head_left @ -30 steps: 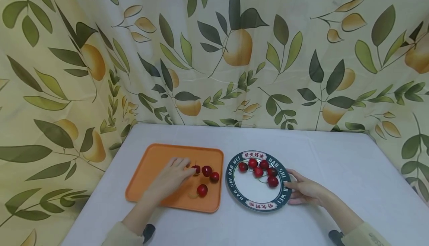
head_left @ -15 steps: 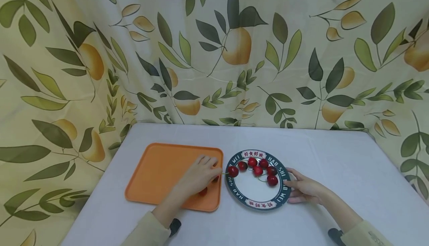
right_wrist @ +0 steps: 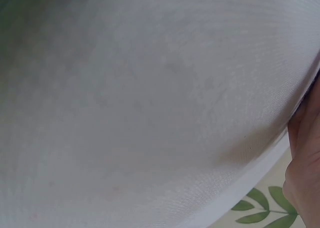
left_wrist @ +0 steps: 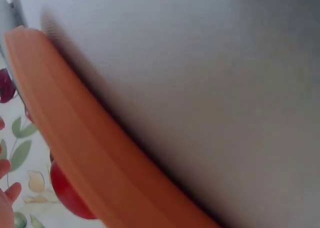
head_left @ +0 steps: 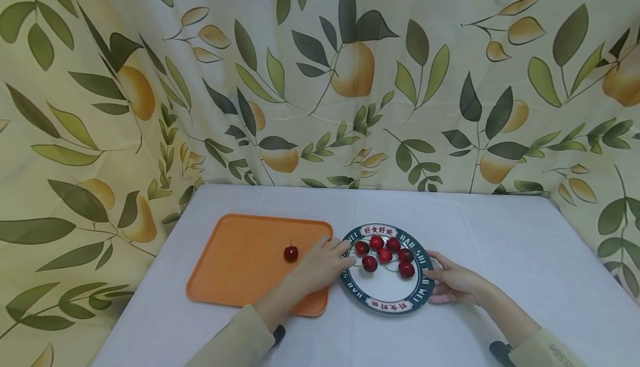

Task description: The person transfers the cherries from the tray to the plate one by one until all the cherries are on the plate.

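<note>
My left hand point(head_left: 344, 251) reaches from the orange tray point(head_left: 240, 267) over the left rim of the round plate point(head_left: 385, 305). It pinches the stem of a red cherry point(head_left: 369, 263) that sits low on the plate beside several other cherries point(head_left: 384, 255). One cherry point(head_left: 291, 254) lies alone on the tray. My right hand point(head_left: 442, 278) holds the plate's right rim, thumb on top. The left wrist view shows the tray's rim point(left_wrist: 100, 163) close up, with a cherry point(left_wrist: 70, 195) behind it. The right wrist view shows only tablecloth point(right_wrist: 150, 112) and the edge of the right hand point(right_wrist: 305, 153).
Tray and plate stand side by side near the front of a white-covered table point(head_left: 500, 245). A leaf-and-fruit patterned curtain point(head_left: 350, 78) hangs behind and to the left. My left hand and forearm cover the tray's right part.
My left hand lifted a cherry off the tray by its stem and carried it right, onto the plate. The right hand stayed on the plate's rim.
</note>
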Demonstrator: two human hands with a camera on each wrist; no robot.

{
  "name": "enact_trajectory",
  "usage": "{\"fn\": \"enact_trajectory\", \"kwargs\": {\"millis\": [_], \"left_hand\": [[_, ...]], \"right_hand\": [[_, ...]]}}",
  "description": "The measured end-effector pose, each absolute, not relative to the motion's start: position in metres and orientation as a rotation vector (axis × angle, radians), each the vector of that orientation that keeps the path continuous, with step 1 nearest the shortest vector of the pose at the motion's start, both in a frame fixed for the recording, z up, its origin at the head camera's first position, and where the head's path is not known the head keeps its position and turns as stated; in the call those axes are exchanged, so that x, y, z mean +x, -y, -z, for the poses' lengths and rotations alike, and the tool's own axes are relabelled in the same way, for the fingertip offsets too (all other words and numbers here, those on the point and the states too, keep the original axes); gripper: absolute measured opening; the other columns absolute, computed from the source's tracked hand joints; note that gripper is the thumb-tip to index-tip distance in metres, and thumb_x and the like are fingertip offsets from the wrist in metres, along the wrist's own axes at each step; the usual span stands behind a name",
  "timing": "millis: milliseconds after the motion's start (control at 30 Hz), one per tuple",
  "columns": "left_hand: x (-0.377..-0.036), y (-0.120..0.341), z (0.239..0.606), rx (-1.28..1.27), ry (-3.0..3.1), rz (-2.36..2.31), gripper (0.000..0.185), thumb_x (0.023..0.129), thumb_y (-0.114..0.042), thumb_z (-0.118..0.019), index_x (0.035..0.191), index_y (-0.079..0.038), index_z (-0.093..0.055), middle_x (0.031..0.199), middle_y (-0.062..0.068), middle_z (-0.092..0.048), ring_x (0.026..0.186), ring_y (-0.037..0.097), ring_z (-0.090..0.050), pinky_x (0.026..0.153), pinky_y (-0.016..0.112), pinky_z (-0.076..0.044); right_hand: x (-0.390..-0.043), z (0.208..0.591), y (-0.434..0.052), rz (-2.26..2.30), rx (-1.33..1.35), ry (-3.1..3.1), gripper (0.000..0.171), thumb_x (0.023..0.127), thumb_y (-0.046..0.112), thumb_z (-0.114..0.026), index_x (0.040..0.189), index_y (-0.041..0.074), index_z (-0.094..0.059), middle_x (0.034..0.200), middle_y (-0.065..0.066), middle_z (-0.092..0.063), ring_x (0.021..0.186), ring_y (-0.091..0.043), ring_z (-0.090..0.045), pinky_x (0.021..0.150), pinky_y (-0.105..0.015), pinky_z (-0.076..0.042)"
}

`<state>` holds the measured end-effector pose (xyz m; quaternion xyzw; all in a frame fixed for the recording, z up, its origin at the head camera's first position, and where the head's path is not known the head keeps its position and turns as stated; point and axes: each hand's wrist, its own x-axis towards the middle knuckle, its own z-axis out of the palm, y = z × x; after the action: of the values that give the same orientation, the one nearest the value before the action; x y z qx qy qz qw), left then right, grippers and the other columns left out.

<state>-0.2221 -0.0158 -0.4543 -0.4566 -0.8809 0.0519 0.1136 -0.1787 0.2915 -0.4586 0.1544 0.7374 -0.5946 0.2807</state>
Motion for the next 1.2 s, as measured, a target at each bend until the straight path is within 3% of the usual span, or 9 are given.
{"fn": "enact_trajectory", "kwargs": {"millis": [433, 667, 967, 1200], "left_hand": [[-0.225, -0.004, 0.461, -1.322, 2.622, -0.263, 0.033, 0.089, -0.031, -0.058, 0.122, -0.034, -0.055, 0.122, -0.004, -0.048, 0.113, 0.014, -0.043, 0.103, 0.039, -0.032], [-0.226, -0.006, 0.466, -1.219, 2.756, -0.302, 0.033, 0.091, -0.027, -0.054, 0.124, -0.032, -0.053, 0.133, -0.001, -0.043, 0.116, 0.017, -0.041, 0.102, 0.04, -0.032], [-0.226, -0.006, 0.468, -1.155, 2.768, -0.291, 0.029, 0.092, -0.026, -0.055, 0.12, -0.028, -0.055, 0.112, -0.002, -0.043, 0.104, 0.015, -0.04, 0.099, 0.037, -0.036], [-0.225, -0.004, 0.464, -1.072, 2.842, -0.227, 0.035, 0.091, -0.028, -0.056, 0.126, -0.027, -0.053, 0.12, -0.002, -0.045, 0.109, 0.016, -0.039, 0.1, 0.037, -0.034]], "right_hand": [[-0.179, 0.461, -0.293, 1.602, 0.412, -1.967, 0.068, 0.094, 0.013, -0.048, 0.146, 0.014, -0.005, 0.087, -0.009, -0.057, 0.071, -0.02, -0.065, 0.068, -0.037, -0.054], [-0.179, 0.462, -0.294, 1.598, 0.412, -1.968, 0.069, 0.094, 0.014, -0.049, 0.146, 0.015, -0.005, 0.087, -0.009, -0.057, 0.071, -0.02, -0.064, 0.068, -0.037, -0.054], [-0.18, 0.462, -0.293, 1.596, 0.415, -1.972, 0.068, 0.094, 0.015, -0.049, 0.146, 0.014, -0.005, 0.087, -0.009, -0.057, 0.071, -0.02, -0.064, 0.068, -0.037, -0.054], [-0.18, 0.461, -0.292, 1.585, 0.42, -1.984, 0.068, 0.093, 0.015, -0.049, 0.146, 0.014, -0.005, 0.087, -0.009, -0.057, 0.071, -0.02, -0.064, 0.068, -0.036, -0.054]]}}
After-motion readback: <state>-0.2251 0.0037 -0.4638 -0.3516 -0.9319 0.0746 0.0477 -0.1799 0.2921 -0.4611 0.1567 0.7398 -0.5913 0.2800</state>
